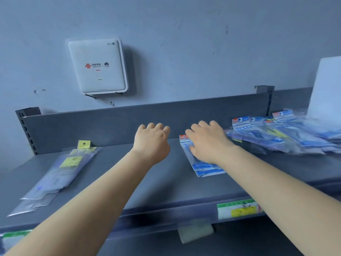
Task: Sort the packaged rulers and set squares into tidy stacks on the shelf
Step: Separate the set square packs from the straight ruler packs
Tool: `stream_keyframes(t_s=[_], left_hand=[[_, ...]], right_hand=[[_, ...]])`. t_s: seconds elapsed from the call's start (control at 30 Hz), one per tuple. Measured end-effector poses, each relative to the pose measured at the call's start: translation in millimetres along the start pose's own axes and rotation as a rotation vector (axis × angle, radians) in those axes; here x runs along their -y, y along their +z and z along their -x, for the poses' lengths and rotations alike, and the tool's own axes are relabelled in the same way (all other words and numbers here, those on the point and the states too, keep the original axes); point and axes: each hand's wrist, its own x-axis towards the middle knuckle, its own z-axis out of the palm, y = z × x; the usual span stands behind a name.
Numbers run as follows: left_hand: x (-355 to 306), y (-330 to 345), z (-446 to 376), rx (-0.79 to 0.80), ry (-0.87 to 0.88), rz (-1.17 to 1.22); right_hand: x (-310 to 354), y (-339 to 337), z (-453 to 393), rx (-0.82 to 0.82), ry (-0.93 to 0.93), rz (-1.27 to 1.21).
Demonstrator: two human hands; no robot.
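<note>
The right hand [208, 143] lies flat, fingers extended, on a small stack of blue packs [203, 167] at mid-shelf; the left hand [151, 143] hovers just beside it with fingers loosely curled, holding nothing. To square this stack well, the person would likely press lightly and nudge the edges flush, since the slippery sleeves slide easily. An unsorted heap of blue packs [280, 133] sprawls to the right, and clear yellow-labelled packs [60, 172] lie well apart on the left. The grey metal shelf [140, 182] stands against a bluish wall carrying a white router [96, 66].
</note>
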Motion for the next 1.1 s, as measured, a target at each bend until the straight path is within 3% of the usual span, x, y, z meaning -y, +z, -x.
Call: stream_keyframes(t_s=[0.37, 0.63, 0.87, 1.1], left_hand=[[-198.3, -18.7, -69.5, 0.048, 0.043, 0.161], [-295.7, -26.9, -116.3, 0.126, 0.046, 0.304], [-328.9, -16.0, -141.0, 0.241, -0.002, 0.394], [-296.6, 6.6, -140.6, 0.333, -0.248, 0.461]], right_hand=[[-184.8, 41.1, 99.2, 0.066, 0.157, -0.106], [-291.7, 76.7, 150.8, 0.128, 0.323, -0.243], [-341.9, 105.2, 148.4, 0.217, 0.547, -0.456], [-350.0, 115.9, 121.3, 0.289, 0.678, -0.568]])
